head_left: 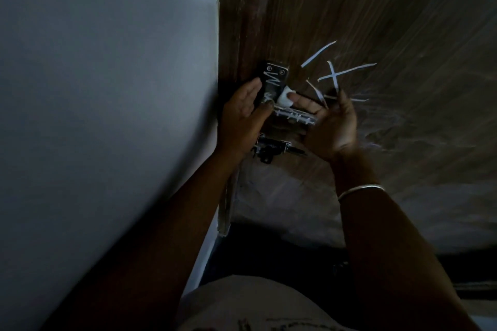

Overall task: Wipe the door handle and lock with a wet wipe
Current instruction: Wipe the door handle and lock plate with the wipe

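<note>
Nearest me, my two forearms rise toward the door, the right one ringed by a thin bangle (360,188). My left hand (243,118) lies half open against the door's edge, thumb and fingers loosely bracing the dark handle plate (273,80) and gripping nothing I can make out. My right hand (332,126) sits just right of that plate, fingers curled around the lever handle (294,115); the wet wipe (286,98) is pinched at its fingertips, a small white wad pressed where lever meets plate. The lever's long axis runs left to right, so I judge the next stroke goes along it. Just below, untouched, sits the bolt lock (271,149), nearer my left wrist. Plate and lever look glossy and smeared pale. Beyond, the wooden door (376,21) carries white scrawled marks.
</note>
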